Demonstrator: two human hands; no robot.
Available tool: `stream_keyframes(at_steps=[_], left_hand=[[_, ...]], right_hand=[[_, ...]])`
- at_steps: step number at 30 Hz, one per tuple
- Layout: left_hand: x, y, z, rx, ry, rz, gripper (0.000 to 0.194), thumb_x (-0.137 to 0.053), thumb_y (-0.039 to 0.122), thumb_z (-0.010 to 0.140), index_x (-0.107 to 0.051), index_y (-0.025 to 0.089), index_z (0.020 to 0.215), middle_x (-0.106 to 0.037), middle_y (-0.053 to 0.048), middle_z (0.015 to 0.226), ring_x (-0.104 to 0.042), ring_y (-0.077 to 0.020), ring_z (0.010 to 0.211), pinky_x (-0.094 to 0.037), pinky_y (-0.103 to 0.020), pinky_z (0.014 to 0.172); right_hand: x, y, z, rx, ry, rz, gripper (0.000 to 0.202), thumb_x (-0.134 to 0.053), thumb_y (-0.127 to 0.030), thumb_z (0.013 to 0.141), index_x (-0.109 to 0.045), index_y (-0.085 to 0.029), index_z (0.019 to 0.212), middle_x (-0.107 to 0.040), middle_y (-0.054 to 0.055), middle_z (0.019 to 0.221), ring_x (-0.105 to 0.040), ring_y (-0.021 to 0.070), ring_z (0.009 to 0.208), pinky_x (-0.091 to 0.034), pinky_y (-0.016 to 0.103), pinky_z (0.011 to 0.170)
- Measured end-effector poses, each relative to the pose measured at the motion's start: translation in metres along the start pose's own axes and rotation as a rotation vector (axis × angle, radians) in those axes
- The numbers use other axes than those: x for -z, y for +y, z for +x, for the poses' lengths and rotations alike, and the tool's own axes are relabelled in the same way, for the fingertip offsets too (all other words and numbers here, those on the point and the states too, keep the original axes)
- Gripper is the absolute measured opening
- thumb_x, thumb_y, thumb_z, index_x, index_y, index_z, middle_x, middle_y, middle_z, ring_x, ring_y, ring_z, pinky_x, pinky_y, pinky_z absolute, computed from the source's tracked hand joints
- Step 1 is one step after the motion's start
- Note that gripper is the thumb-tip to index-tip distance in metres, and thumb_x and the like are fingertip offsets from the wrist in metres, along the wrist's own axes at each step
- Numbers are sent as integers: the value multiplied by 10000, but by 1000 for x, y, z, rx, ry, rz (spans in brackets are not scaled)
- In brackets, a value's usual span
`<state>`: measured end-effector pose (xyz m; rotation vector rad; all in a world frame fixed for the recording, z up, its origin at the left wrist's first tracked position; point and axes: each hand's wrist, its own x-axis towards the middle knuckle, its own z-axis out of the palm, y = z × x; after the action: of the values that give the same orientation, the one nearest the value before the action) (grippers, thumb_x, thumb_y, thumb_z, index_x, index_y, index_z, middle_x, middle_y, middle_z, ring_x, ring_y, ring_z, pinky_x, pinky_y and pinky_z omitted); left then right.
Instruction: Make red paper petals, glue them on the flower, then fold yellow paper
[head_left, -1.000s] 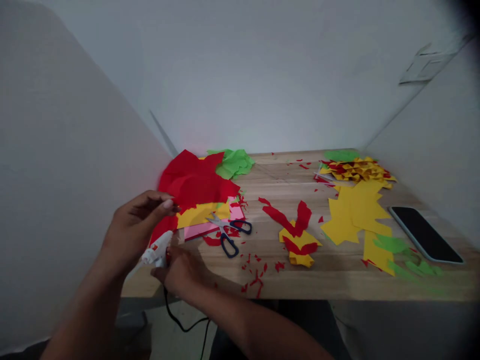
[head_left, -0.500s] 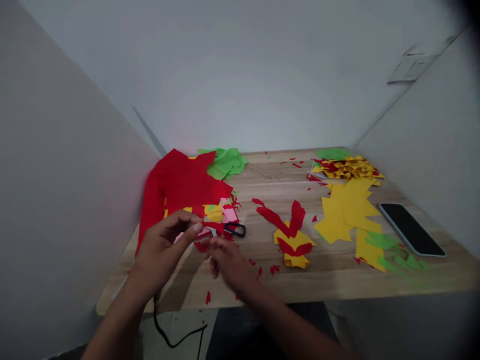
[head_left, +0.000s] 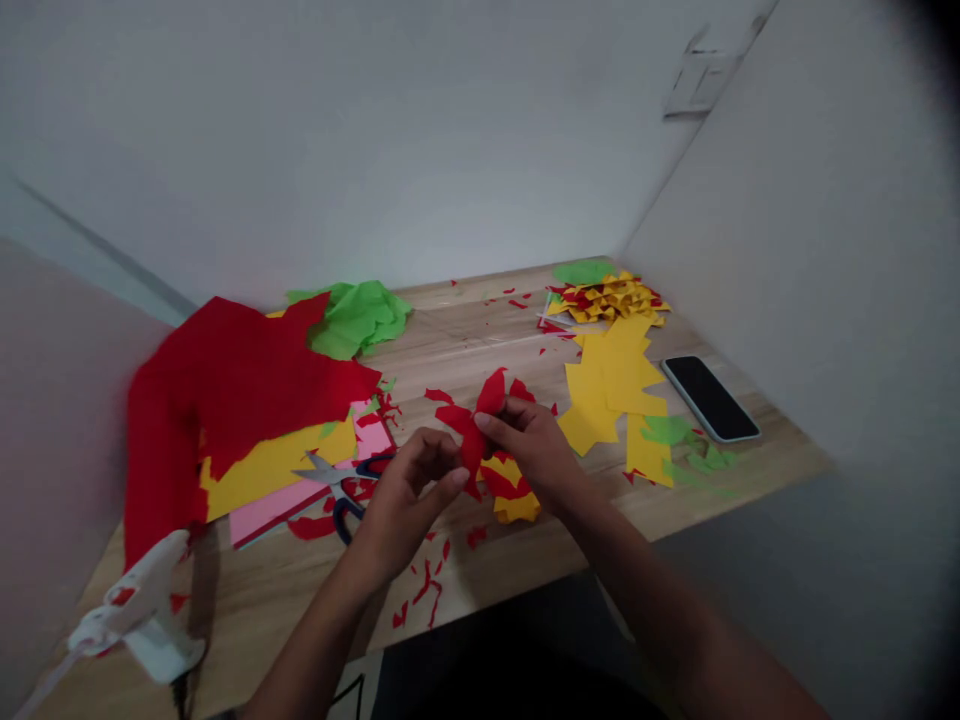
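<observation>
My right hand pinches a cut piece of red paper between thumb and fingers, above the tabletop. My left hand has its thumb and fingertips closed at the lower left edge of the same piece. Just below and behind the hands lies a folded yellow paper shape with red paper on it, partly covered by my right hand. Scissors with dark blue handles lie with blades parted, left of my left hand, which hides part of one handle.
A white glue gun is at the near left. A large red paper sheet and crumpled green paper lie behind the scissors. Yellow sheets, a pile of folded yellow pieces and a phone are on the right. Red scraps litter the table.
Both hands have moved right, from beside the scissors to over the yellow and red shape. My right hand now pinches red paper. The view has swung left, bringing in the glue gun.
</observation>
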<state>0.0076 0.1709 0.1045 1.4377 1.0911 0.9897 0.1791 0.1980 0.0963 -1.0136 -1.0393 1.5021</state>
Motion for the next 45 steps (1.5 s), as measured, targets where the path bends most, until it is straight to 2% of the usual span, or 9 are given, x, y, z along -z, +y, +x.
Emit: stream_keyframes(at_steps=[4, 9, 13, 16, 19, 23, 30, 36, 45], left_hand=[[-19, -11, 15, 150, -24, -176, 352, -755, 315, 743, -563, 210, 1019, -594, 37, 742, -561, -115, 665, -470, -241, 640], [-37, -16, 35, 203, -123, -127, 269, -714, 432, 752, -625, 181, 789, -601, 13, 713, -537, -120, 627, -455, -251, 602], [-42, -23, 49, 155, -33, 59, 286, -687, 435, 772, -617, 179, 667, -542, 33, 598, -458, -103, 553, -369, -229, 534], [-41, -31, 56, 93, 75, 124, 255, -701, 411, 761, -633, 178, 683, -574, 25, 629, -490, -115, 583, -391, -234, 560], [-41, -41, 59, 111, 38, 108, 241, -680, 410, 791, -658, 177, 732, -617, 12, 657, -540, -130, 604, -420, -242, 581], [-41, -53, 62, 114, -17, 179, 214, -644, 395, 833, -680, 187, 796, -680, -3, 715, -592, -149, 636, -445, -256, 599], [-37, -60, 36, -185, 46, 821, 119, -552, 205, 889, -655, 207, 947, -690, -67, 1009, -608, -241, 961, -469, -403, 876], [-51, -79, 2, -233, -55, 931, 202, -614, 204, 863, -660, 232, 1058, -638, -103, 1208, -558, -302, 1132, -464, -490, 935], [-48, -87, 0, -228, -39, 844, 181, -606, 216, 877, -651, 243, 1050, -634, -93, 1198, -550, -290, 1131, -442, -499, 959]], right_hand=[[17, 2, 4, 63, 50, -64, 218, -722, -377, 754, -622, -194, 688, -566, -45, 606, -485, 100, 562, -410, 249, 564], [34, 2, 17, 109, 129, -132, 200, -695, -365, 777, -616, -194, 711, -559, -38, 630, -492, 102, 580, -408, 248, 578], [47, 2, 27, 137, 155, -141, 204, -693, -372, 780, -610, -197, 713, -544, -46, 612, -485, 99, 558, -402, 245, 563], [53, 8, 30, 104, 69, -172, 195, -692, -392, 774, -645, -203, 777, -594, -35, 689, -528, 109, 616, -433, 252, 616], [57, 19, 29, 43, -104, -253, 214, -695, -407, 776, -656, -199, 747, -603, -30, 704, -531, 119, 651, -427, 254, 635], [64, 35, 32, 105, -29, -282, 227, -685, -395, 798, -626, -194, 710, -584, -29, 684, -504, 122, 642, -415, 259, 640], [87, 53, 48, 134, 1, -573, 179, -672, -352, 793, -688, -187, 725, -614, -16, 670, -506, 135, 638, -402, 258, 615], [87, 62, 47, 101, -14, -594, 178, -665, -355, 796, -714, -188, 760, -635, -34, 652, -507, 120, 595, -393, 238, 580], [86, 67, 46, 155, -41, -723, 152, -669, -331, 828, -715, -204, 760, -667, -17, 676, -546, 137, 614, -391, 265, 608]])
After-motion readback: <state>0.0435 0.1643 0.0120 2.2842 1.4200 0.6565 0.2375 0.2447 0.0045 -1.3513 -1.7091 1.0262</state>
